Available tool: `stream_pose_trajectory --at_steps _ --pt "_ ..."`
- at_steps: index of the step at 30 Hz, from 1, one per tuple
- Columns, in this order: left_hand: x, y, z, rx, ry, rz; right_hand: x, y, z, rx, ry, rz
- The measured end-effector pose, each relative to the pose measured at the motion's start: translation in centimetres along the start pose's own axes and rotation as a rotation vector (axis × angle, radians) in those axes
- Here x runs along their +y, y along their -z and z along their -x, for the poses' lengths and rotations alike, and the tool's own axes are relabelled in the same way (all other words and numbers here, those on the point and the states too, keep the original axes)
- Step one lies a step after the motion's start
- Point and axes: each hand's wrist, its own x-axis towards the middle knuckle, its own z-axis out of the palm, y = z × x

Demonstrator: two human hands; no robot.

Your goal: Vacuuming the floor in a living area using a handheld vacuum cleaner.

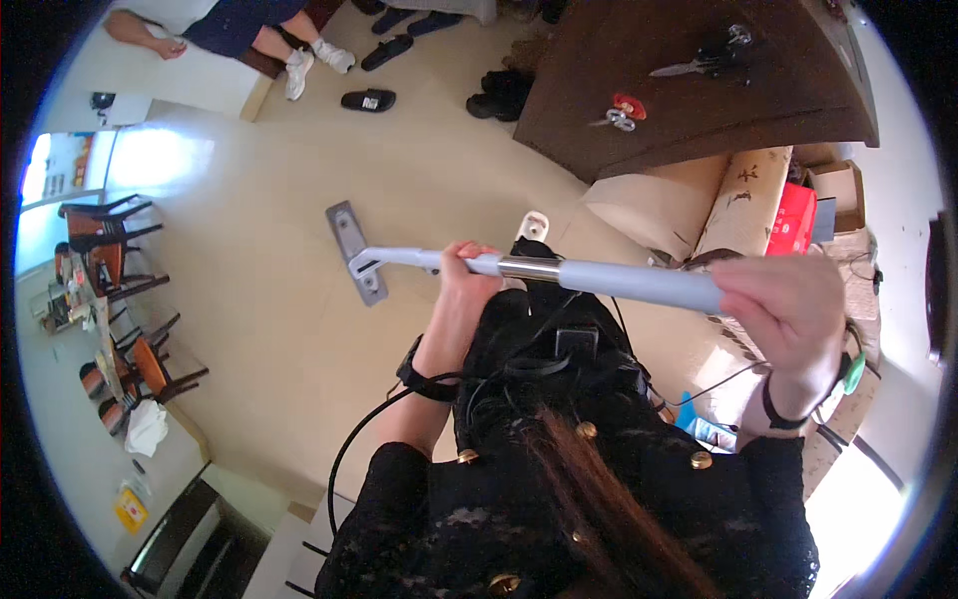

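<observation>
A flat mop with a pale grey telescopic pole [636, 284] crosses in front of my body. Around its lower section closes my left hand [468, 269], just before the bare metal tube. At the upper end, my right hand [786, 307] grips the thick grey sleeve. The grey rectangular mop head [358, 253] lies on the beige floor [254, 314] to my left, joined to the pole by an angled neck. Whatever pad sits under the head is hidden.
Chairs [150, 367] stand along a table at the left. Near the top, a seated person [247, 30] has feet on the floor, close to black slippers [368, 100]. A dark brown table [703, 112] holding scissors [688, 69] and a wooden-armed sofa [666, 202] occupy the upper right.
</observation>
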Motion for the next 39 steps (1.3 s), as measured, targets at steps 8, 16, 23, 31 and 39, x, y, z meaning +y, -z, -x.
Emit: stream_pose_trajectory --at_steps 8,16,23,31,39 --pt "-4.4 -10.1 -3.9 -0.084 0.246 -0.194 2.3 5.5 -0.6 -0.129 0.151 0.067" --pt "-4.9 -20.5 -7.8 -0.011 0.36 -0.408 4.1 6.1 -6.0 0.027 0.108 -0.038" --pt "1.7 -26.0 -14.5 0.007 0.339 -0.573 4.6 1.4 -14.6 0.007 0.023 -0.15" --pt "8.8 -30.3 -16.5 0.034 0.677 -0.499 2.5 -3.1 -24.2 0.183 0.123 -0.348" --pt "12.6 -34.3 -18.2 0.067 0.817 -0.487 3.1 -3.4 -31.7 0.194 0.13 -0.492"
